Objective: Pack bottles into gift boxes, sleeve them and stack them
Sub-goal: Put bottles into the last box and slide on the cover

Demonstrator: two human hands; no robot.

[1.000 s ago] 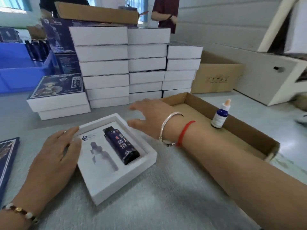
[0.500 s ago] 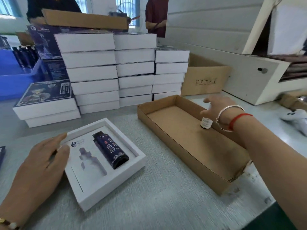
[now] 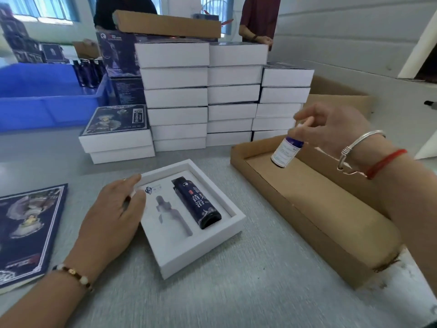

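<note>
Stacked white boxes [image 3: 203,95] are ranged along the desk's [image 3: 260,292] far edge. Above the cardboard tray [image 3: 307,209], toward the right edge, the dropper bottle [image 3: 286,151] is pinched at its cap by the right hand [image 3: 331,129]. The gift box [image 3: 191,218] is steadied by the left hand's [image 3: 111,218] relaxed fingers; its empty cutout must be reached next, across open desk.

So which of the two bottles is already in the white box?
The long dark blue bottle: it lies on its side in the right slot of the white box. The small dropper bottle is in the right hand, above the cardboard tray.
</note>
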